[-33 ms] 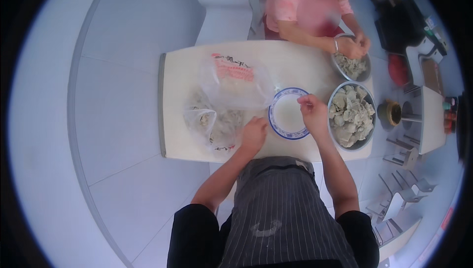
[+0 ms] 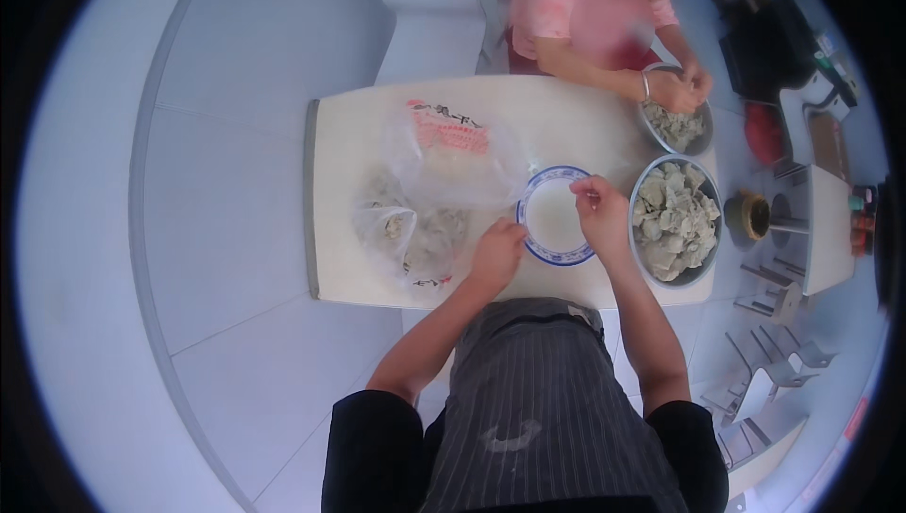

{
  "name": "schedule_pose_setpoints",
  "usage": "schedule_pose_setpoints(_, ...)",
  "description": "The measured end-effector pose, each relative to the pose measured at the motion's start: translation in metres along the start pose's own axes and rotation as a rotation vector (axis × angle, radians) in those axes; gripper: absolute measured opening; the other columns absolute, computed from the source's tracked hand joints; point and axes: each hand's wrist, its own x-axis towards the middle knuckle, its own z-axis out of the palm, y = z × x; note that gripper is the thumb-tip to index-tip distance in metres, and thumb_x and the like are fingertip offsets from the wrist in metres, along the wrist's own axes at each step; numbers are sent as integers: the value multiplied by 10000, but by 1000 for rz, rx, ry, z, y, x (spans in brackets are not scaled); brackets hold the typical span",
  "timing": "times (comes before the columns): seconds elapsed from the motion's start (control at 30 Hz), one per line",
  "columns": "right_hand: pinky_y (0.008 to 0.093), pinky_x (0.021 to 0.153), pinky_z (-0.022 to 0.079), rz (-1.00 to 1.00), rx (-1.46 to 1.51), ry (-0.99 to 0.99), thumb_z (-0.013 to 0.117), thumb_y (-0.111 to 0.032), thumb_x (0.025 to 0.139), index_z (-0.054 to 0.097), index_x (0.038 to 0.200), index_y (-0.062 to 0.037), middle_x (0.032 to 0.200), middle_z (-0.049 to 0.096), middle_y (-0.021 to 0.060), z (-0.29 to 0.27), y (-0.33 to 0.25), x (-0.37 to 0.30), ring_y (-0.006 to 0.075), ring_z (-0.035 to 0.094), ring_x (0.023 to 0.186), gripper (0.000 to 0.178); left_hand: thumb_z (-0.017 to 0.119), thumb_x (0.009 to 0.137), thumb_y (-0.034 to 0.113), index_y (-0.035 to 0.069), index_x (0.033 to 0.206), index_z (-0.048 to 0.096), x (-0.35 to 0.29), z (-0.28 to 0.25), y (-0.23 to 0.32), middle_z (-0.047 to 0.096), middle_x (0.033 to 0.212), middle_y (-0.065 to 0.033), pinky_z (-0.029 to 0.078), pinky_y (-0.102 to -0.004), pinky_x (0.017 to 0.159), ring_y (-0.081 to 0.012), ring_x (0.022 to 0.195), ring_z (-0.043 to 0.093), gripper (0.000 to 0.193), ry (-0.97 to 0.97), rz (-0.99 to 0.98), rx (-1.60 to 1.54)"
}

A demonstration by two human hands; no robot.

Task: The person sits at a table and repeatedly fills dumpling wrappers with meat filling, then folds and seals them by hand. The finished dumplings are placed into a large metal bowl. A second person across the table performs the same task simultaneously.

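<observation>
Head view: A person in a dark striped apron (image 2: 547, 390) works at a pale bench (image 2: 335, 173), forearms rising from the lower edge of the frame.
Blue-rimmed plate (image 2: 557, 174): Just right of centre, flat on the bench, between the left hand (image 2: 500, 249) and the right hand (image 2: 601, 211); it is round, with no long axis.
Left hand: At the plate's lower left, fingers drawn narrow, tips at or just beside the rim; whether they touch it or hold anything cannot be told.
Right hand: Over the plate's right side, thumb and fingers brought to a narrow pinch, turned inward; anything between the tips is too small to make out.
Large metal bowl (image 2: 714, 249): Right of the frame, just beside the right hand, clearly the nearer of the two; heaped with pale grey-green pieces (image 2: 675, 225), it looks longer up the frame than across, though the lens bends shapes. The relation that seems to count: the right hand sits between bowl and plate.
Clear plastic bags (image 2: 453, 173): Left of centre, the lower part showing similar pieces inside; the left hand is nearer.
Co-worker (image 2: 552, 3): Upper right, in pink, fingers together over a smaller metal bowl (image 2: 704, 135).
</observation>
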Motion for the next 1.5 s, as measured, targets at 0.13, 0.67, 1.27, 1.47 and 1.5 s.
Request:
schedule_pose_setpoints(0.13, 325, 719, 539, -190, 11, -64, 555, 73, 759, 649, 877, -23, 869, 658, 113, 26, -35, 19, 265, 652, 800, 179, 595, 767, 70, 62, 862, 631, 32, -44, 13, 575, 896, -153, 478, -433, 717, -336, 828, 577, 102, 62, 25, 154)
schedule_pose_setpoints(0.67, 430, 793, 531, 11, -854, -391, 606, -6, 759, 383, 1374, -65, 1084, 556, 268, 112, -32, 69, 382, 623, 954, 657, 579, 828, 15, 47, 881, 598, 68, -173, -98, 630, 858, -119, 488, -403, 680, -331, 810, 627, 65, 405, -301, 295)
schedule_pose_setpoints(1.27, 276, 663, 481, -179, 45, -93, 526, 129, 740, 638, 974, -40, 900, 604, 90, 77, -72, 55, 178, 577, 730, 310, 547, 800, 168, 86, 901, 700, 164, -62, -201, 674, 989, -155, 503, -422, 810, -309, 931, 640, 201, -104, -300, 786)
schedule_pose_setpoints(1.47, 301, 647, 479, -124, 105, -76, 542, 108, 754, 642, 947, -31, 869, 602, 126, 71, -70, 51, 231, 584, 692, 258, 522, 873, 265, 155, 1088, 659, 177, -35, -252, 667, 1055, -87, 490, -446, 850, -297, 966, 631, 277, -105, -264, 687)
schedule_pose_setpoints(1.5, 299, 648, 480, -110, 115, -80, 544, 108, 755, 642, 945, -30, 866, 601, 125, 71, -71, 52, 231, 586, 693, 254, 525, 871, 261, 162, 1105, 652, 176, -32, -263, 664, 1057, -91, 485, -442, 862, -297, 981, 624, 283, -24, -213, 639)
